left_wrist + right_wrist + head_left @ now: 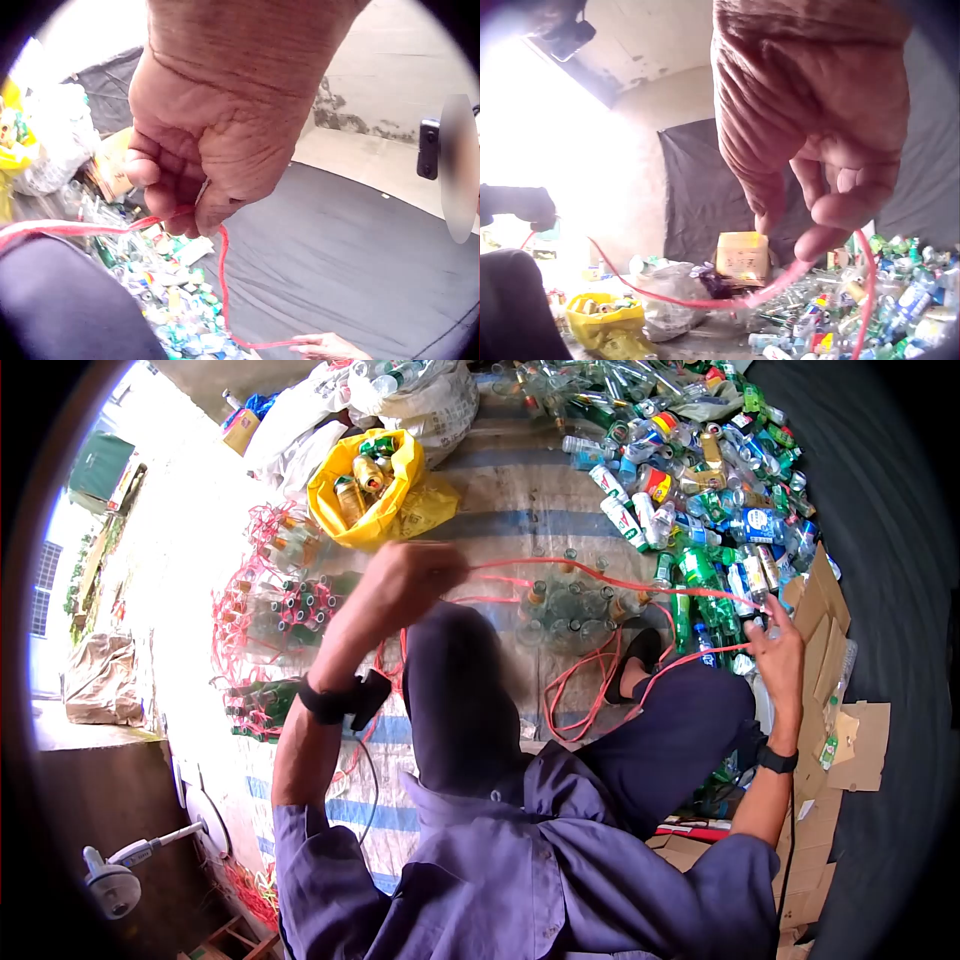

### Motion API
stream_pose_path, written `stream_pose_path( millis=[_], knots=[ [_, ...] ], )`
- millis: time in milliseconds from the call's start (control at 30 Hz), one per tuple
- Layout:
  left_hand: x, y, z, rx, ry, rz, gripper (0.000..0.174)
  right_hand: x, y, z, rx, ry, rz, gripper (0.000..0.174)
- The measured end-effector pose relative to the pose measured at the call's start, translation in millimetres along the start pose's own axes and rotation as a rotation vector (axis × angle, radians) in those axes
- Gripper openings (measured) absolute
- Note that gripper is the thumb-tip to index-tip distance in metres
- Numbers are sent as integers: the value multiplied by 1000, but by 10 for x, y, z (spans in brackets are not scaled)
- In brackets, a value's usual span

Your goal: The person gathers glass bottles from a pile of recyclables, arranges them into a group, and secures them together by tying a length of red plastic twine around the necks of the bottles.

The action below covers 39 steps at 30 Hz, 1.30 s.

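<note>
A long red plastic cord (640, 586) stretches between the two hands above the person's knees. The left hand (415, 578) pinches it between thumb and fingers; in the left wrist view the cord (225, 281) comes out below the fingertips. Held out at the right, the right hand (778, 652) has its fingers curled round the cord, which runs out from it in two strands. In the right wrist view the cord (690, 303) passes at the curled fingertips. Slack red loops (575, 710) hang near the shoe. A group of clear glass bottles (570, 610) stands beyond the knees.
Bundles of bottles tied with red cord (275, 610) stand at the left. A yellow bag of cans (340, 525) and white sacks (430, 410) are behind. Loose bottles and cans (700, 490) pile up at the back right, with cardboard (860, 745) at the right.
</note>
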<state>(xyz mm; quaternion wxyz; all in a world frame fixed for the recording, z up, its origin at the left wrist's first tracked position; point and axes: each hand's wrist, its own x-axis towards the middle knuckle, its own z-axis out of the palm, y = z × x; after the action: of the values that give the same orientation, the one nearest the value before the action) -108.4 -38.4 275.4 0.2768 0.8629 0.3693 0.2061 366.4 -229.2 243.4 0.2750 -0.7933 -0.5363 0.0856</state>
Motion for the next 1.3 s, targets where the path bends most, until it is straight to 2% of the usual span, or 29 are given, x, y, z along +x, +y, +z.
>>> stream_pose_path(
  millis=[100, 133, 167, 200, 233, 300, 333, 400, 433, 500, 567, 633, 667, 767, 833, 900, 933, 967, 1033, 1067, 1167, 1267, 1300],
  knots=[
    [271, 208, 181, 34, -55, 209, 8, -68, -684, 211, 375, -159, -30, 62],
    [353, 233, 269, 17, -40, 363, 6, -102, -946, 291, 482, -213, -53, 64],
    [402, 266, 372, -6, -42, 421, 7, -120, -1178, 351, 500, -335, -76, 66],
    [422, 332, 427, -21, -96, 407, 8, -139, -1329, 501, 587, -428, -149, 66],
    [437, 375, 461, -36, -150, 393, 9, -163, -1436, 637, 715, -514, -120, 67],
    [502, 337, 543, -94, -179, 420, 11, -169, -1573, 892, 744, -607, -88, 48],
    [528, 303, 570, -151, -211, 454, 13, -137, -1547, 966, 743, -612, -85, 48],
    [593, 195, 537, -191, -214, 414, 15, -54, -1507, 1098, 563, -649, -150, 24],
    [633, 114, 506, -225, -215, 378, 16, -15, -1491, 1128, 565, -657, -148, 24],
    [737, -227, 486, -120, -175, 353, 19, 59, -1416, 1140, 626, -526, -71, 12],
    [805, -635, 519, -55, -229, 81, 20, 125, -1261, 1117, 677, -515, -6, 14],
    [830, -1439, 916, 12, -251, 42, 22, 259, -1014, 1161, 750, -344, 145, 17],
    [794, -1753, 1155, 80, -267, 13, 24, 292, -907, 1178, 794, -322, 179, 18],
    [732, -2257, 1675, 120, -298, -25, 27, 376, -751, 1213, 960, -228, 253, 20],
    [768, -2394, 1935, 108, -378, -49, 31, 410, -737, 1183, 975, -172, 262, 21],
    [780, -2471, 2241, 275, -383, 48, 32, 441, -724, 1172, 968, -155, 289, 21],
    [801, -2477, 2379, 247, -471, -4, 30, 451, -715, 1170, 960, -149, 312, 22],
    [840, -2509, 2487, 241, -481, -7, 30, 448, -696, 1176, 952, -142, 335, 22],
    [899, -2539, 2654, 243, -662, -38, 45, 411, -643, 1200, 968, -152, 373, 22],
    [896, -2543, 2726, 237, -673, -42, 45, 395, -631, 1206, 945, -171, 387, 22],
    [845, -2574, 2906, 249, -607, -2, 31, 371, -642, 1223, 936, -203, 399, 23],
    [663, -2821, 3194, 181, -532, 44, 34, 372, -692, 1216, 919, -234, 380, 23],
    [654, -2794, 3133, 187, -533, 41, 34, 372, -705, 1218, 927, -238, 372, 24]
  ],
)
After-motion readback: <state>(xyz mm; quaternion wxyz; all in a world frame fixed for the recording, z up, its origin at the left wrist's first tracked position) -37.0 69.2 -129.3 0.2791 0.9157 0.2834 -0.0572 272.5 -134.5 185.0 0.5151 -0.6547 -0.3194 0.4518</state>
